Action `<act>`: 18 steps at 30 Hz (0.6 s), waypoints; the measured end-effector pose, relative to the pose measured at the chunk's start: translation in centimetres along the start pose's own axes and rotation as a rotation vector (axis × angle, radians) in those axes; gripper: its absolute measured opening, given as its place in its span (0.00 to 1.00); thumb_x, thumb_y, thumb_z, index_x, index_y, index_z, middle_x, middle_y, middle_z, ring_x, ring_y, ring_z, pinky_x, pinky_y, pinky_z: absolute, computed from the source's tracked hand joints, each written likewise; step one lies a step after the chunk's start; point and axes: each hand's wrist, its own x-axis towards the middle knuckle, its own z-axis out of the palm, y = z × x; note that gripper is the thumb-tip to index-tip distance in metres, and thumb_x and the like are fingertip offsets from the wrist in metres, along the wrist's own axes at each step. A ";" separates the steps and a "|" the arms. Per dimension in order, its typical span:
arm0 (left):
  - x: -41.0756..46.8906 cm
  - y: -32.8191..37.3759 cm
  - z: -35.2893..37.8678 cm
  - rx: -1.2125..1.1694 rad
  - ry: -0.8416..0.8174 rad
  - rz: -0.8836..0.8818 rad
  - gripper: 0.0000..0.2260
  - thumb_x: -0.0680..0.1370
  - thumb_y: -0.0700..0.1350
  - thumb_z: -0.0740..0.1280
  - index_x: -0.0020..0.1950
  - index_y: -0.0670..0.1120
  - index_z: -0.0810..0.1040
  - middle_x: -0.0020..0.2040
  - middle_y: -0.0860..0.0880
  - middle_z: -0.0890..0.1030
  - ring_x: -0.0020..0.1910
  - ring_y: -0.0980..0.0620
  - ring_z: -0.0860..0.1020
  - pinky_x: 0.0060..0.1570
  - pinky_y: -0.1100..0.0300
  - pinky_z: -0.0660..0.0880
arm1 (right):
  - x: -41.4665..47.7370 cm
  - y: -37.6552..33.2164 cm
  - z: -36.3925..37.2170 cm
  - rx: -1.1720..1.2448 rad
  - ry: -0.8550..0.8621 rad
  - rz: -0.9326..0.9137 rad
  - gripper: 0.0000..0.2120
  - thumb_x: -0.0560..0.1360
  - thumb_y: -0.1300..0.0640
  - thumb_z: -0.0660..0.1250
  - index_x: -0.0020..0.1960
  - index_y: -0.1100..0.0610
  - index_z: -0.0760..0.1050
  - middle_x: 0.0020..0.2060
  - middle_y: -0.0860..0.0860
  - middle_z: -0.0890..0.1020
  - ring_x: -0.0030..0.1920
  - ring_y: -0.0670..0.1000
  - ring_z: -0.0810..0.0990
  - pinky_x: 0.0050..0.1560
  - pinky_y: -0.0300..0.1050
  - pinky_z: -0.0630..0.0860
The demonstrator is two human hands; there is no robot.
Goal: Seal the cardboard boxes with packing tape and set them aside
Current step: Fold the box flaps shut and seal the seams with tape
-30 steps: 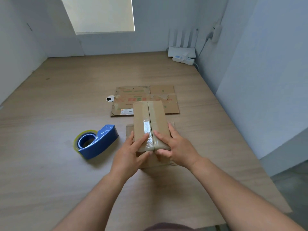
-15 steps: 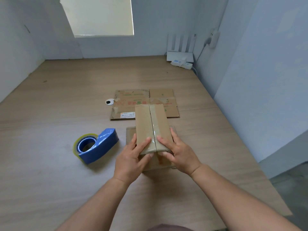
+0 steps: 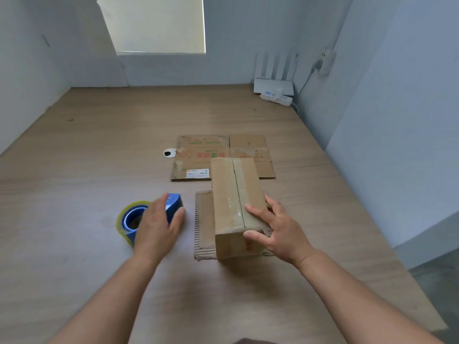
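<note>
At the middle of the table [image 3: 99, 145], the cardboard box [image 3: 231, 189] sat on a flattened sheet [image 3: 203, 219], glossy tape [image 3: 235, 204] already along its top seam (setting aside seemingly still ahead), the right hand [image 3: 275, 229] gripping its near end while the left hand [image 3: 156, 227] lay loose-fingered over the tape dispenser [image 3: 175, 204].

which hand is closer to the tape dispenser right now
Left. The left hand lies on top of the tape dispenser, touching it; the right hand is off to its right, gripping the near end of the cardboard box.
</note>
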 end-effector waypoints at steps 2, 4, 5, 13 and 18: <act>1.6 -1.7 -0.2 0.159 -0.043 -0.122 0.26 0.80 0.51 0.63 0.74 0.41 0.63 0.70 0.42 0.69 0.69 0.43 0.66 0.65 0.50 0.64 | 0.1 0.2 0.3 0.062 0.029 0.010 0.32 0.61 0.26 0.59 0.65 0.30 0.65 0.75 0.47 0.58 0.70 0.49 0.67 0.69 0.48 0.68; 2.9 -3.0 -0.1 0.302 -0.148 -0.220 0.24 0.79 0.53 0.63 0.70 0.40 0.66 0.64 0.41 0.73 0.61 0.43 0.72 0.55 0.49 0.71 | 0.2 0.4 0.5 0.085 0.041 0.024 0.32 0.60 0.26 0.59 0.64 0.30 0.66 0.74 0.47 0.60 0.69 0.50 0.68 0.68 0.50 0.68; 3.4 -3.5 0.1 0.365 -0.191 -0.241 0.23 0.79 0.54 0.63 0.68 0.41 0.67 0.59 0.42 0.76 0.55 0.44 0.75 0.48 0.51 0.73 | 0.3 0.4 0.5 0.085 0.040 0.024 0.32 0.60 0.26 0.60 0.64 0.30 0.67 0.74 0.47 0.60 0.69 0.50 0.69 0.68 0.51 0.68; 5.8 -4.3 0.4 0.546 -0.278 -0.325 0.17 0.76 0.57 0.67 0.50 0.44 0.75 0.39 0.48 0.78 0.39 0.48 0.78 0.35 0.58 0.71 | 0.1 0.1 0.2 0.049 -0.012 0.058 0.33 0.61 0.26 0.59 0.65 0.28 0.62 0.75 0.46 0.57 0.71 0.48 0.65 0.70 0.49 0.66; 5.6 -4.0 -1.1 0.324 -0.289 -0.247 0.15 0.73 0.57 0.68 0.49 0.46 0.76 0.46 0.49 0.78 0.41 0.49 0.76 0.38 0.57 0.72 | -0.1 -0.4 -0.4 0.067 -0.038 0.073 0.41 0.57 0.20 0.57 0.68 0.33 0.66 0.76 0.46 0.53 0.74 0.48 0.58 0.73 0.49 0.61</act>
